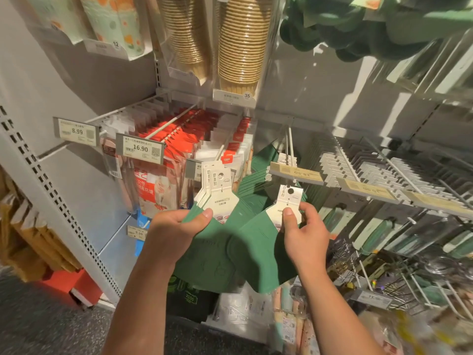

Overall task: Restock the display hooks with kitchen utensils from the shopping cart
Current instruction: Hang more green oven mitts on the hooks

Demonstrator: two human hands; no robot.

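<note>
Where the perforated grey upright (51, 201) slants down the left edge of the shelving, grey back panels (307, 103) behind rows of white display hooks (290, 144). Dark speckled floor (64, 329) at the bottom left corner. Along the top edge, stacked brown paper cups (240, 42) in clear sleeves; at the top right corner, dark green items, blurred. At the left, red-and-white packets (179, 139) crowding the hooks behind price tags 8.99 (76, 131) and 16.90 (140, 148). At the right edge, packed utensils (384, 170) on long hooks, tan price strips (297, 172) in front. In the middle, a fanned stack of green mats (204, 242) with white header cards, gripped by the left hand (179, 226), thumb on top. Beside it, one single green mat (258, 252), its card pinched by the right hand (304, 226), punched hole just below the hook's tip, more green mats (258, 160) hanging behind.
</note>
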